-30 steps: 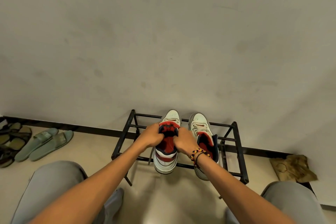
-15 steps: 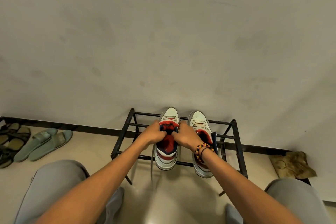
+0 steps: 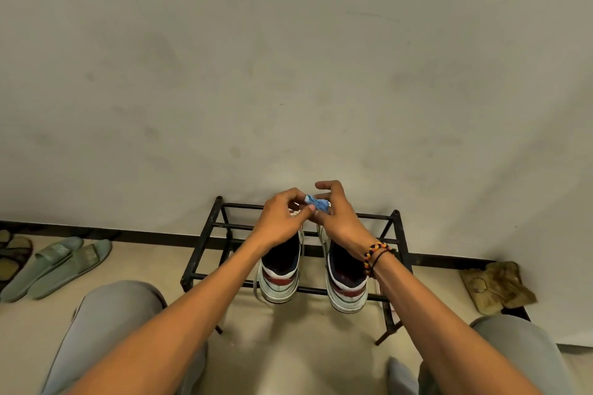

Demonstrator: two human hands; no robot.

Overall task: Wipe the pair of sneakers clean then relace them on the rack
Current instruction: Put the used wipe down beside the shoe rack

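- Head view: two sneakers side by side on the top rails of a black rack (image 3: 205, 236), heels toward the camera, toes toward the wall.
- Left sneaker (image 3: 279, 276) white with a dark lining and a red band at the heel; toe hidden behind the left hand.
- Right sneaker (image 3: 346, 282) of the same colours, just beside the first, not touching it; toe hidden behind the right hand.
- Loose lace (image 3: 255, 287) hanging down the left sneaker's outer side, below the front rail.
- Small blue cloth (image 3: 317, 203) bunched up, held above the toes between both hands.
- Left hand (image 3: 282, 221) pinching the cloth's near edge with curled fingers and thumb.
- Right hand (image 3: 337, 218) gripping the cloth's other side with its lower fingers, forefinger lifted and bent above it.
- Bracelet (image 3: 373, 255) of beads and dark cord on the right wrist.
- Grey-trousered knees at the bottom corners of the view.
- Pair of green slides (image 3: 61, 266) on the floor well to the left of the rack.
- Crumpled brown rag (image 3: 495, 285) on the floor to the right, against the wall.
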